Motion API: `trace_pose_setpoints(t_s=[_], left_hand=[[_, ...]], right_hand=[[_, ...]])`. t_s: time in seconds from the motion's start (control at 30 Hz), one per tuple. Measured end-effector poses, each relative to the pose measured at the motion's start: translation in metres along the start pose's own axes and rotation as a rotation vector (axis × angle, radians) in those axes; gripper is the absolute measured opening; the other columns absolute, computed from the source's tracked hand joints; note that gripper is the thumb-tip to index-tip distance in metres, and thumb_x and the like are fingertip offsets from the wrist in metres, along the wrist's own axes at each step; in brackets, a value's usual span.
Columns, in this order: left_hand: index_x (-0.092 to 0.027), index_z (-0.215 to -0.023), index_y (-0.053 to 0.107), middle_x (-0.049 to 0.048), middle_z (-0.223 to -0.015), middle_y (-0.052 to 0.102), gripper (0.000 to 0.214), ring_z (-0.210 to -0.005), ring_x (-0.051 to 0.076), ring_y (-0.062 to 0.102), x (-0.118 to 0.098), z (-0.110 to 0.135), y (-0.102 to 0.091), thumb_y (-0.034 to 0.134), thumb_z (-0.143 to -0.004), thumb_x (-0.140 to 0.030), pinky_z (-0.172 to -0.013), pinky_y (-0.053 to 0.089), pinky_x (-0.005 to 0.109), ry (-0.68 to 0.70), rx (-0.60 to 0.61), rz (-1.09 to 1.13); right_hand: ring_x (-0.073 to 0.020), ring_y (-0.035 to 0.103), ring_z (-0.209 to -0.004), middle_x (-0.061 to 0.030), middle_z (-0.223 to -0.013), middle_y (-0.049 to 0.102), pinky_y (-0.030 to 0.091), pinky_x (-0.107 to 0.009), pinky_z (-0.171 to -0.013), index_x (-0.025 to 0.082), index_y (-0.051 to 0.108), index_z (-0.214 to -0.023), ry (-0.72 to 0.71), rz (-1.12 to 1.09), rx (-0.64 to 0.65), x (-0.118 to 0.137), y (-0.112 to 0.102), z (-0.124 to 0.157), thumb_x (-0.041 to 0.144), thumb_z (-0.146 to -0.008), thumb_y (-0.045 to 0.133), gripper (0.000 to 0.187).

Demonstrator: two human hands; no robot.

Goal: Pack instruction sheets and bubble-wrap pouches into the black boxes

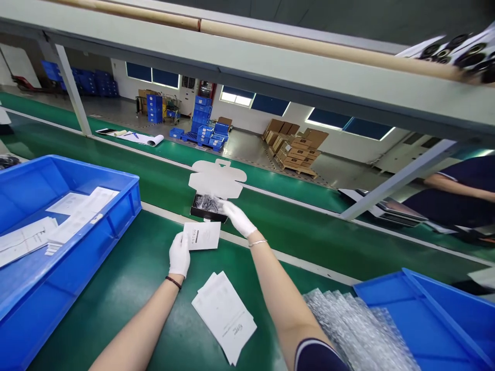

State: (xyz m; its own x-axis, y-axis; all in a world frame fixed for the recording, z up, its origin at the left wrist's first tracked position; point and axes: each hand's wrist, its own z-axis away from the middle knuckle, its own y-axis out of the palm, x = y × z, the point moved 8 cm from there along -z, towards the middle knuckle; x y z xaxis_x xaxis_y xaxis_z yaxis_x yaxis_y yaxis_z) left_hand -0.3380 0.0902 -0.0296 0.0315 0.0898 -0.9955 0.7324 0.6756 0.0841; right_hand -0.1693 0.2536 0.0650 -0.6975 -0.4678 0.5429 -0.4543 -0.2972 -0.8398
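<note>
My left hand (180, 255), in a white glove, grips the left edge of a white printed booklet (204, 236) just in front of a small black box (211, 215). The box stands with its white-lined lid (217, 178) raised, on the green conveyor belt. A clear plastic bag (208, 202) with something dark lies in it. At the box's right side, my gloved right hand (238, 219) reaches in, its fingers together on the bag's edge; the fingertips are hard to make out. Nearer to me lies a small stack of white booklets (225, 315).
A blue bin (96, 242) with papers stands at left. Right of my arm are bubble-wrap bags (348, 324) and another blue bin (436, 319). A slanted post (398, 180) and overhead beam frame the belt. A clipboard (135, 137) lies beyond; a person (452, 193) stands at right.
</note>
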Motion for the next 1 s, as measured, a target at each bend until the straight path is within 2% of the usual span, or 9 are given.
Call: trace_pose_setpoints(t_s=[0.07,0.13,0.2,0.27,0.33,0.5,0.73,0.87,1.0], left_hand=[[-0.022,-0.087,0.068,0.0086,-0.095,0.072,0.027,-0.093,0.028,0.064,-0.003,0.003,0.007,0.055,-0.088,-0.046,-0.090,0.050,0.042,0.058,0.046,-0.081],[-0.021,-0.096,0.069,0.0103,-0.105,0.073,0.026,-0.100,0.028,0.065,-0.004,0.007,0.017,0.054,-0.090,-0.042,-0.095,0.049,0.042,0.088,0.120,-0.067],[-0.020,-0.114,0.066,0.0123,-0.118,0.070,0.032,-0.110,0.027,0.064,-0.002,0.008,0.023,0.056,-0.090,-0.038,-0.100,0.048,0.042,0.070,0.161,-0.021],[-0.019,-0.131,0.057,0.0144,-0.126,0.067,0.044,-0.112,0.026,0.065,0.002,0.008,0.022,0.059,-0.090,-0.034,-0.101,0.048,0.041,0.010,0.155,0.018],[-0.018,-0.135,0.054,0.0151,-0.124,0.068,0.049,-0.106,0.024,0.067,0.006,0.006,0.020,0.061,-0.088,-0.031,-0.100,0.049,0.040,-0.042,0.143,0.026],[-0.018,-0.128,0.061,0.0117,-0.112,0.072,0.043,-0.093,0.021,0.070,0.008,0.005,0.019,0.063,-0.086,-0.030,-0.093,0.052,0.038,-0.059,0.168,0.039],[-0.016,-0.122,0.065,0.0122,-0.109,0.074,0.038,-0.091,0.022,0.071,0.012,0.007,0.025,0.056,-0.089,-0.032,-0.091,0.054,0.039,-0.029,0.211,-0.010],[-0.015,-0.119,0.066,0.0133,-0.108,0.074,0.039,-0.090,0.024,0.071,0.016,0.007,0.027,0.056,-0.088,-0.037,-0.091,0.054,0.042,-0.036,0.246,-0.011],[-0.016,-0.115,0.067,0.0135,-0.107,0.075,0.039,-0.090,0.025,0.071,0.016,0.007,0.028,0.056,-0.087,-0.041,-0.090,0.054,0.043,-0.048,0.258,-0.009]], right_hand=[[-0.0227,0.063,-0.113,-0.0018,-0.129,0.067,0.049,-0.031,-0.097,0.030,0.061,-0.137,-0.213,0.029,0.191,0.018,0.009,0.020,0.041,-0.096,0.053,0.043],[-0.0241,0.066,-0.105,0.0006,-0.116,0.073,0.049,-0.032,-0.094,0.030,0.074,-0.117,-0.290,0.184,0.256,0.024,0.004,0.023,0.033,-0.090,0.062,0.030],[-0.0244,0.064,-0.107,0.0004,-0.116,0.073,0.047,-0.032,-0.097,0.029,0.076,-0.110,-0.229,0.341,0.085,0.020,-0.026,0.002,0.027,-0.093,0.055,0.027],[-0.0257,0.060,-0.115,-0.0039,-0.124,0.069,0.044,-0.034,-0.101,0.026,0.072,-0.119,-0.091,0.443,-0.132,0.009,-0.063,-0.027,0.024,-0.097,0.047,0.033],[-0.0290,0.058,-0.118,-0.0107,-0.127,0.067,0.042,-0.037,-0.103,0.021,0.069,-0.123,0.033,0.513,-0.233,-0.007,-0.083,-0.055,0.021,-0.098,0.042,0.037],[-0.0300,0.061,-0.111,-0.0139,-0.119,0.069,0.045,-0.037,-0.095,0.017,0.070,-0.120,0.117,0.534,-0.172,-0.040,-0.069,-0.090,0.016,-0.093,0.045,0.037],[-0.0312,0.056,-0.121,-0.0128,-0.127,0.066,0.040,-0.040,-0.104,0.019,0.068,-0.125,0.149,0.538,-0.218,-0.071,-0.075,-0.080,0.022,-0.099,0.039,0.039],[-0.0279,0.061,-0.113,-0.0109,-0.124,0.068,0.045,-0.034,-0.097,0.020,0.069,-0.123,0.165,0.515,-0.176,-0.085,-0.069,-0.079,0.022,-0.098,0.042,0.037],[-0.0293,0.062,-0.112,-0.0126,-0.123,0.068,0.046,-0.036,-0.096,0.020,0.069,-0.122,0.183,0.489,-0.170,-0.096,-0.069,-0.082,0.021,-0.097,0.044,0.036]])
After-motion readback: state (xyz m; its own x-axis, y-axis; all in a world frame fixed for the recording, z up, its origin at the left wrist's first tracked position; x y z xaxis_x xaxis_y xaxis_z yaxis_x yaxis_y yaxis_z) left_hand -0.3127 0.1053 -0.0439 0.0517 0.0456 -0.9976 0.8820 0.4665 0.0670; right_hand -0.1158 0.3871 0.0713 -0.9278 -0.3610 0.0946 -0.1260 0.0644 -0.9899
